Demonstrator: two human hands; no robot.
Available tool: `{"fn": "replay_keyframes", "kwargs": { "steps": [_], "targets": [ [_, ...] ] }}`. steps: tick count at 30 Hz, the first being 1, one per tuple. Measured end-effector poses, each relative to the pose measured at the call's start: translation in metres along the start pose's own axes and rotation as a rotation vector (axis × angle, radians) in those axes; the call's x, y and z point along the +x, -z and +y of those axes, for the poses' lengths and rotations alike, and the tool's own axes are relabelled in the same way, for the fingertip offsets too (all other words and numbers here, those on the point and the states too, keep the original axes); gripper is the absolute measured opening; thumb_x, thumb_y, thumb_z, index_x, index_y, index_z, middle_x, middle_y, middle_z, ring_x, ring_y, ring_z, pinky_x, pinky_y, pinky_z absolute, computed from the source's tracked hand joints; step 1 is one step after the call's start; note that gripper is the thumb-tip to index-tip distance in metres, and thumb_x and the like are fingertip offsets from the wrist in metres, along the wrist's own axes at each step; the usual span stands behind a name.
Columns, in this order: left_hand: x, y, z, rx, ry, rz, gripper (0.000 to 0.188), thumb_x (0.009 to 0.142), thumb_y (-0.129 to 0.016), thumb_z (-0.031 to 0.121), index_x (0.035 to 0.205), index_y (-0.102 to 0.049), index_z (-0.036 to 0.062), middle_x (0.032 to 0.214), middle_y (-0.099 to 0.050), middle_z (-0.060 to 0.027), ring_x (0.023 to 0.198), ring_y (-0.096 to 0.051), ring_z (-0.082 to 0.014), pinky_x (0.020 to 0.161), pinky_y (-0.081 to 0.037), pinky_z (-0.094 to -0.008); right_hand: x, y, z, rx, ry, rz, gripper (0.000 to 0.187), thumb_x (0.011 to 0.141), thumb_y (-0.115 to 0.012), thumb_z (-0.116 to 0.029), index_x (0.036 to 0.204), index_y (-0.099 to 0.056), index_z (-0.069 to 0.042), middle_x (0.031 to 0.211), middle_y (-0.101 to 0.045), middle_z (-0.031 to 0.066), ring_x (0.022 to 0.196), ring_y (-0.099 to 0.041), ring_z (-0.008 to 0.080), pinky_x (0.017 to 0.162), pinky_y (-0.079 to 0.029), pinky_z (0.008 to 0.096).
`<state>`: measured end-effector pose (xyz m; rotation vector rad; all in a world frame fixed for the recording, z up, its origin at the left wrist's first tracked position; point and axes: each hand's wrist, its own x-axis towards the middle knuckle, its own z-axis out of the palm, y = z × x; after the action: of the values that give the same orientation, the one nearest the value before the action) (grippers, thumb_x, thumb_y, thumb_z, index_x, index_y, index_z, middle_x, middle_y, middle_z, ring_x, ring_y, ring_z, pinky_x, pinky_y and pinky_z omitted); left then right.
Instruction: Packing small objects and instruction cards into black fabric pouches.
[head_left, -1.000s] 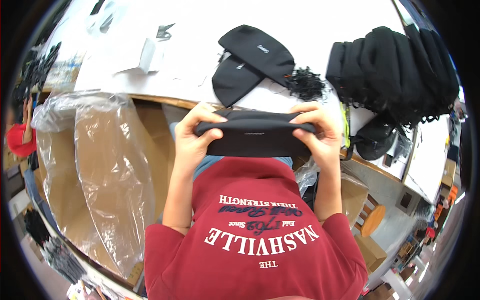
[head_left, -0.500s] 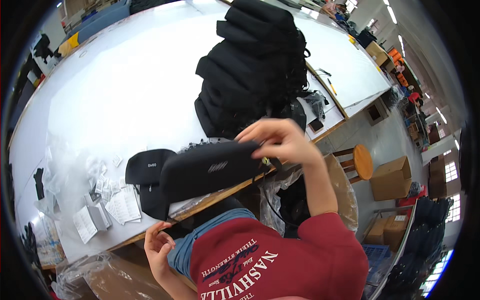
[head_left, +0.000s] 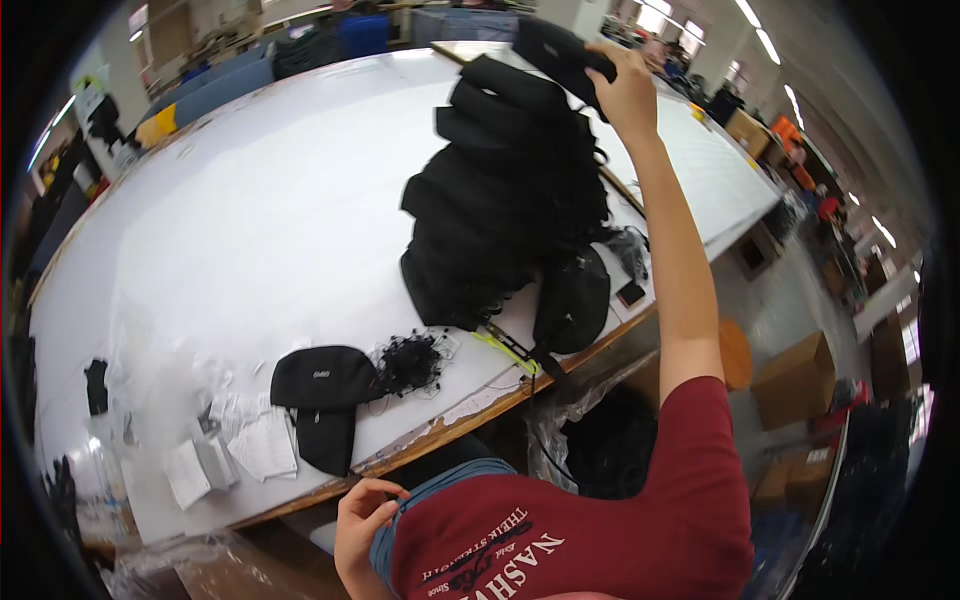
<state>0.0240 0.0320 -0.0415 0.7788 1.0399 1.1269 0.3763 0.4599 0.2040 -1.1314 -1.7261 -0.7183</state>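
Observation:
My right hand [head_left: 625, 88] is raised at the far end of the pile, its arm stretched out. Its fingers grip one end of a black zip pouch [head_left: 550, 48], which is held over the top of a tall stack of black pouches [head_left: 500, 180]. Low beside the table's front edge hangs my left hand [head_left: 365, 520], loosely curled, thumb and forefinger apart, nothing visible in it. Two more black pouches lie near it, one [head_left: 325, 378] partly over a smaller one [head_left: 327, 440]. Another black pouch [head_left: 573, 300] rests at the stack's near right.
A tangle of small black cords [head_left: 410, 362] sits beside the two pouches. Folded paper slips [head_left: 262, 445] and clear plastic [head_left: 150, 390] are at the left. Yellow-green snips or a similar tool [head_left: 505, 348] lie near the wooden table edge [head_left: 440, 437]. Below stands a plastic-lined box [head_left: 610, 430].
My right hand has carried the black pouch from the table's front edge up and away to the top of the stack. My left hand has shifted slightly right, its fingers curling more.

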Motion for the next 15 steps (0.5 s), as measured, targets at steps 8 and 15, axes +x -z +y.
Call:
{"fn": "replay_keyframes", "kwargs": {
  "steps": [8,15],
  "targets": [
    [-0.011,-0.003,-0.011,-0.047,0.083,-0.042,0.018,0.085,-0.066,0.007,0.100,-0.062,-0.0003,0.092,-0.068,-0.0081,0.067,-0.053,-0.0043,0.060,-0.044,-0.0191,-0.022,-0.021,0.030,0.078,-0.099,-0.437,0.039,0.080,-0.063,-0.011,0.117,-0.063,-0.023,0.112,-0.057,0.0130,0.106,-0.058,0.0305,0.092,-0.048,0.0366],
    [-0.011,-0.005,-0.010,0.042,0.064,-0.007,0.013,0.089,-0.063,0.009,0.099,-0.063,0.0024,0.092,-0.067,-0.0047,0.071,-0.055,-0.0059,0.061,-0.045,-0.0196,-0.020,0.020,-0.003,0.089,0.106,-0.013,0.032,0.082,-0.064,-0.014,0.114,-0.065,-0.016,0.115,-0.061,0.0120,0.105,-0.057,0.0298,0.093,-0.044,0.0365]
  ]
}}
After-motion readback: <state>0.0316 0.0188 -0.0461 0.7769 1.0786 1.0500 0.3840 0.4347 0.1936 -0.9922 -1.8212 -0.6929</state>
